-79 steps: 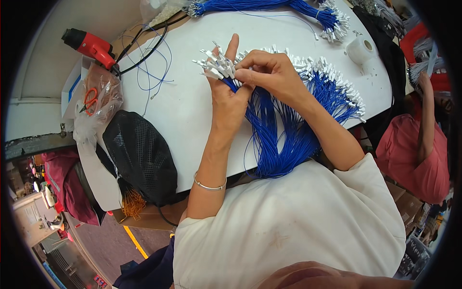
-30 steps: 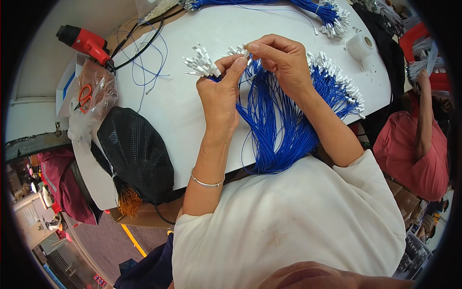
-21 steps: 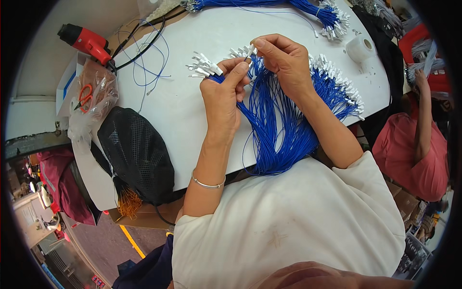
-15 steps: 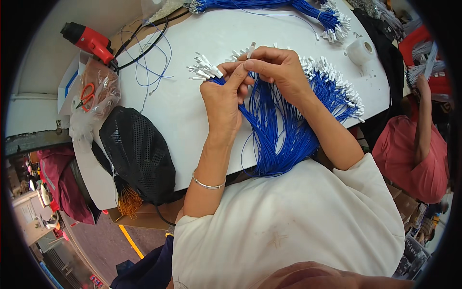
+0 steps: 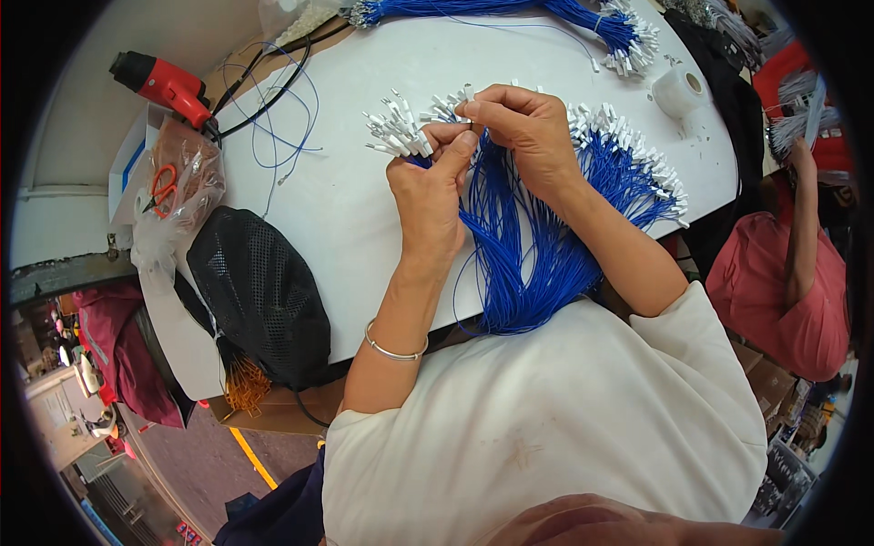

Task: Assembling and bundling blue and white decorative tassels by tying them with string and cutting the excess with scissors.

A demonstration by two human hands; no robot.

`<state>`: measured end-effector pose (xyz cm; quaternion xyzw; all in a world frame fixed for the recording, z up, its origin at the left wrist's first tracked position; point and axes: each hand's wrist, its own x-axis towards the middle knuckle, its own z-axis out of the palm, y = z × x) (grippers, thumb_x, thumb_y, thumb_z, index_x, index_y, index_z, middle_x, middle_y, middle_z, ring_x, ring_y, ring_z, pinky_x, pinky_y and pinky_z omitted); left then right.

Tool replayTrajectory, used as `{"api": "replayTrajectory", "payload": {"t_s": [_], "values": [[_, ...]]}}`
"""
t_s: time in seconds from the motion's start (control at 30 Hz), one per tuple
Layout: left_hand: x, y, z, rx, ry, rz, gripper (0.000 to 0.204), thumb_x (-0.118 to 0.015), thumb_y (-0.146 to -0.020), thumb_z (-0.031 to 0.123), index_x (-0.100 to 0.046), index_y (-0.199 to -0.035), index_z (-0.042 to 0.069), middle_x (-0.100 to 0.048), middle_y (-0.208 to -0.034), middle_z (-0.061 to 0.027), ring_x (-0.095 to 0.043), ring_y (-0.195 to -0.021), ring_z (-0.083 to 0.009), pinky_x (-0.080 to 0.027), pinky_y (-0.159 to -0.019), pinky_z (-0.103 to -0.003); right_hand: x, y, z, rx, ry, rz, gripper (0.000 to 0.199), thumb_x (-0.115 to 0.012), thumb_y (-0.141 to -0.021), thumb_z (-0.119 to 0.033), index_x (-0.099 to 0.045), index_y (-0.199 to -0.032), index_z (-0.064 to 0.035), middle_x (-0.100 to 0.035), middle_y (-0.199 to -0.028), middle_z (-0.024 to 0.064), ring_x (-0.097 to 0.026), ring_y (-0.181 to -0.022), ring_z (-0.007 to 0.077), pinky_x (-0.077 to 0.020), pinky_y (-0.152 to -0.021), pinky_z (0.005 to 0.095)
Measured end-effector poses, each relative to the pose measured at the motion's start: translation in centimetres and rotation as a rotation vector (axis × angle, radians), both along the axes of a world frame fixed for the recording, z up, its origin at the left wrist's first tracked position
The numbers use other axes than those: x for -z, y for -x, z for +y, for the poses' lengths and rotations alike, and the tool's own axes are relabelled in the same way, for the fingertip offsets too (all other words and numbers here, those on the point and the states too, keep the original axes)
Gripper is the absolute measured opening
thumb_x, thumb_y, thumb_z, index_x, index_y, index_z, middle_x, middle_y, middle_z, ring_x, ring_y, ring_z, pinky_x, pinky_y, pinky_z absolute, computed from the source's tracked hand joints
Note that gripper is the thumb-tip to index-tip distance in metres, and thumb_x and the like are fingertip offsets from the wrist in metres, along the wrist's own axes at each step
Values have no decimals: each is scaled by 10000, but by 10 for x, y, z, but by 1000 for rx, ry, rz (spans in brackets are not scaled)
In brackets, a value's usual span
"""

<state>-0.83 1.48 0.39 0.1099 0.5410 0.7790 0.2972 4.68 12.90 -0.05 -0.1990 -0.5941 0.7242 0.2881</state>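
The table (image 5: pixel 360 241) gives me plenty of surface, but the blue wires (image 5: pixel 523 296) sweep across it to its near edge, close against the shirt. A shift of the body there could snag them or drag the whole fan sideways; I can't tell how much hangs over. The tied bundle (image 5: pixel 482 7) lies well apart at the far side, so I judge mixing unlikely. The mesh bag (image 5: pixel 259 291) sits left of my left forearm, where an elbow swing could nudge it. The heat gun (image 5: pixel 164 86) lies farther left; I can't tell whether it is warm.

My left hand (image 5: pixel 430 205) is closed round a bunch of wires, its thumb and forefinger meeting at the top. If that grip slackened while pinching something extra, the white tips (image 5: pixel 398 129) fanning out past it could slip back or lose their alignment. My right hand (image 5: pixel 537 132) has thumb and forefinger nipped together, no gap I can see, on one connector (image 5: pixel 468 92) poking up just right of that fan. A short dark length runs between the two pinches; too sharp a tug could strain it where it enters the connector.
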Motion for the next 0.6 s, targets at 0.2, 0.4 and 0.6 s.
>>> {"api": "replayTrajectory", "payload": {"t_s": [0.2,0.4,0.6], "values": [[2,-4,2,-4,-84,-18,38,-671,-866,12,-692,-898,8,-539,-644,30,-385,-536,-28,-273,-469,-152,1,1,2,23,149,82,82,-761,-809,-89,-762,-857,-22,-627,-656,1,-440,-575,37,-350,-525,137],[3,-3,2,22,-84,-28,67,-690,-869,42,-692,-929,12,-506,-607,43,-349,-495,-16,-233,-435,-156,-2,-1,2,-1,263,93,85,-738,-820,-71,-741,-891,-25,-631,-690,5,-450,-597,36,-351,-548,141],[6,-5,3,17,-35,6,136,-691,-890,95,-688,-998,12,-470,-567,55,-304,-453,-15,-203,-395,-163,-1,-4,6,-29,239,100,95,-715,-833,-63,-727,-922,-35,-653,-752,12,-472,-635,38,-363,-572,153]]}}
